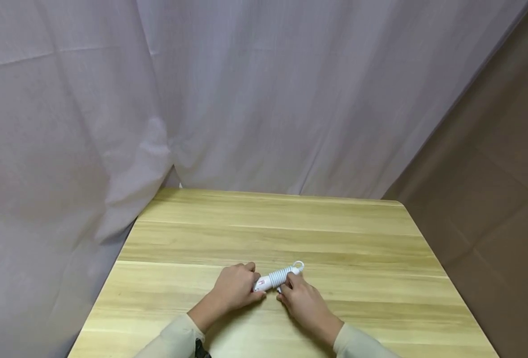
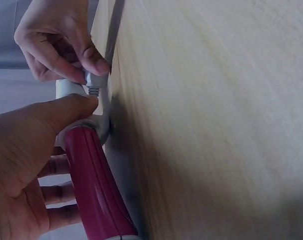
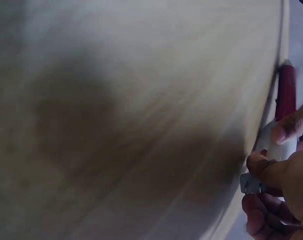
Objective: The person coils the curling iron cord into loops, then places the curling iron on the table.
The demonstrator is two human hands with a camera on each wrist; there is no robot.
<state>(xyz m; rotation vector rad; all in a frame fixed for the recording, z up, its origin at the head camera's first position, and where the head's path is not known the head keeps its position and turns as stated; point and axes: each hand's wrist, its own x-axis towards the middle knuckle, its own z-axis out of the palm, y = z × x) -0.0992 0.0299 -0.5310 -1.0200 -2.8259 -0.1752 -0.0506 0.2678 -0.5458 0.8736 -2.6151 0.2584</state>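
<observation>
A slim white and magenta corded appliance [image 1: 262, 284], shaped like a hair straightener, lies low over the wooden table in front of me. Its white cord [image 1: 279, 276] is wound in several tight turns round the body, and a small loop stands out at the far right end. My left hand [image 1: 236, 286] holds the appliance at its left part, thumb on the near side. The left wrist view shows the magenta part [image 2: 94, 182] beside those fingers. With thumb and fingertips, my right hand [image 1: 304, 302] pinches the cord's pale plug [image 2: 96, 81] beside the windings.
The wood-grained table [image 1: 192, 238] extends beyond both hands to its far edge. A grey curtain [image 1: 264, 99] hangs behind and on the left, touching the table's left corner. Brown cloth [image 1: 492, 199] hangs on the right.
</observation>
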